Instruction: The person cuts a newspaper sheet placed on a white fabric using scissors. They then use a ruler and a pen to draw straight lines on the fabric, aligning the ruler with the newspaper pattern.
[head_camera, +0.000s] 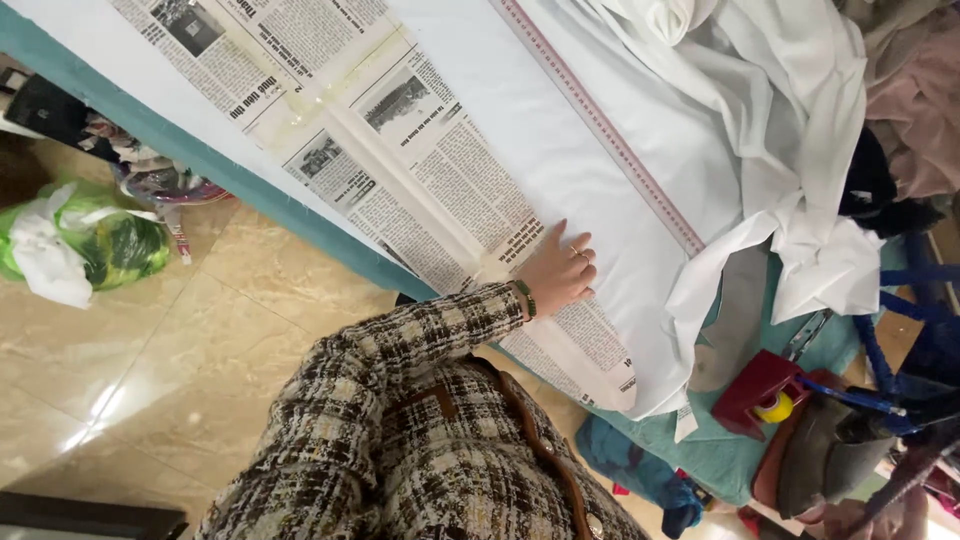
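Note:
My left hand (560, 270) rests palm down on a long strip of newspaper (420, 165). The strip lies taped together on a white cloth (570, 150) that is spread over the table. The fingers are a little apart and grip nothing. It wears a ring and a green bracelet, and its sleeve is brown-and-cream tweed. The hand sits near the strip's lower end, close to the table's teal edge (250, 185). My right hand is out of view.
A long ruler (600, 125) lies across the cloth beyond the hand. Bunched white fabric (790, 130) is heaped at the upper right. Below it are a red object (755, 390), blue straps and dark cloth. A green-and-white plastic bag (85, 240) sits on the tiled floor at left.

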